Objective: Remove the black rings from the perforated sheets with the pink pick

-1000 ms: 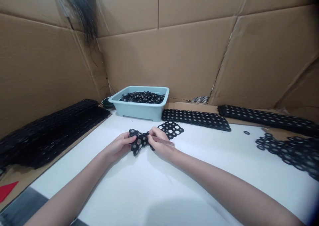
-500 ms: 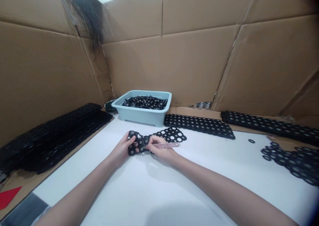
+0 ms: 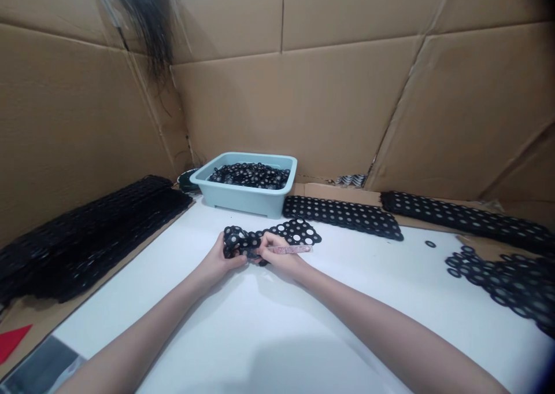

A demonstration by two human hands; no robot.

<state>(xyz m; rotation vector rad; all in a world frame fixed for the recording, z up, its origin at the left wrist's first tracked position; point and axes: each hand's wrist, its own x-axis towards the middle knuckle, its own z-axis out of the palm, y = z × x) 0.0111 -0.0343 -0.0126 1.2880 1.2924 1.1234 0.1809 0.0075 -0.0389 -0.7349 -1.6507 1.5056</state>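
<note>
A black openwork strip of joined rings runs from between my hands back to the right across the table. Its near end is bunched up in my left hand, which is closed on it with the thumb at the front. My right hand pinches a slim, pale pinkish stick-like tool with red markings, held like a pen. The tool's tip is hidden by my fingers and the black rings. The right fingers touch the strip too.
Behind my hands a light blue basin holds many black rings. Black ring sheets lie to its right, with a loose ring and a ragged ring piece farther right. A dark stack lies left. Cardboard walls surround the white table.
My left hand has turned and folded the strip's near end, its thumb now lower. The right hand stays almost in place with the tool. The view has shifted slightly.
</note>
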